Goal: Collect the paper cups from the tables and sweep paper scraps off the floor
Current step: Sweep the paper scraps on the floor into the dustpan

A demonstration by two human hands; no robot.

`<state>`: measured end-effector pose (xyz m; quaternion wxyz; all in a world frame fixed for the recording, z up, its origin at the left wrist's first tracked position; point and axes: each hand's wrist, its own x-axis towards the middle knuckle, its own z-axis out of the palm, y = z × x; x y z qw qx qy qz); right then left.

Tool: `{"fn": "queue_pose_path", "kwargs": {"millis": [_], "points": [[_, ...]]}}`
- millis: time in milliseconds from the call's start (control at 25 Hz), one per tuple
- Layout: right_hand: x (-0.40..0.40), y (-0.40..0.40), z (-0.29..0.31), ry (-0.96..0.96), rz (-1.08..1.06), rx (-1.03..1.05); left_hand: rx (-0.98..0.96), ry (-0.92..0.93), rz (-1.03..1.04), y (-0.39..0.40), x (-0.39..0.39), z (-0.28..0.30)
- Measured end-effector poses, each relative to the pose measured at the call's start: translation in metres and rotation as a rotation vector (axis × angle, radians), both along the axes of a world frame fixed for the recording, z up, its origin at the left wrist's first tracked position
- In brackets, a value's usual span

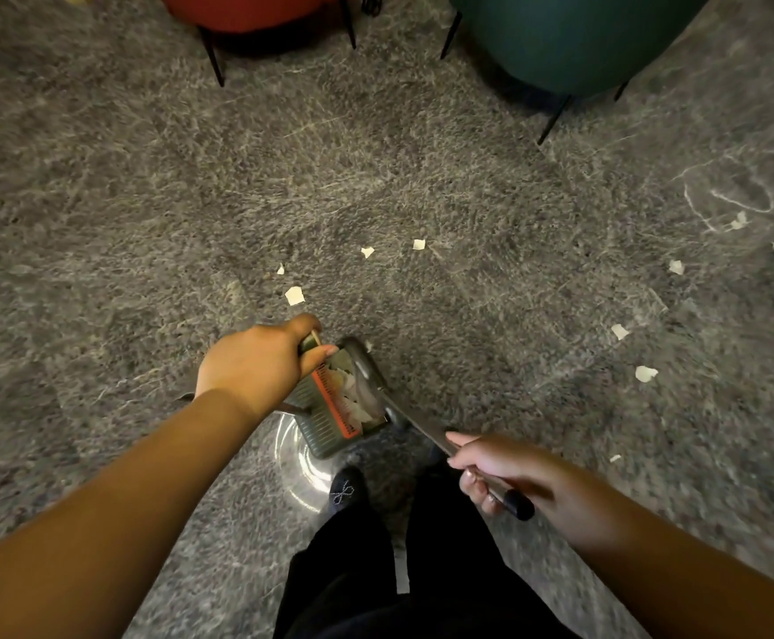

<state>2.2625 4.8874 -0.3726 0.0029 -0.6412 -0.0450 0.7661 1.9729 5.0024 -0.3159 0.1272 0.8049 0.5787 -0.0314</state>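
My left hand (pixel 256 362) grips the handle of a dark green dustpan (pixel 325 422) with an orange comb strip; white paper scraps lie inside it. My right hand (pixel 504 472) holds the broom handle (pixel 426 435), whose head (pixel 366 362) sits at the pan's far edge. Several white paper scraps lie on the grey carpet: one (pixel 293 295) just beyond my left hand, others (pixel 418 244) in the middle, and more (pixel 646 373) to the right.
A red chair (pixel 256 11) and a teal chair (pixel 574 39) on thin black legs stand at the far side. A clear plastic bag (pixel 302 472) lies under the dustpan near my feet (pixel 345 493). Grey carpet (pixel 145 223) spreads all around.
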Motion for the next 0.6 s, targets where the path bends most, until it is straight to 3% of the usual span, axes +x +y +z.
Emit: {"fn": "queue_pose_path", "kwargs": {"millis": [320, 600], "points": [[-0.017, 0.005, 0.045, 0.059, -0.103, -0.001, 0.000, -0.020, 0.017, -0.001, -0.026, -0.002], [-0.022, 0.028, 0.071, 0.075, -0.166, 0.088, -0.007, -0.088, 0.218, -0.005, -0.086, 0.000]]}}
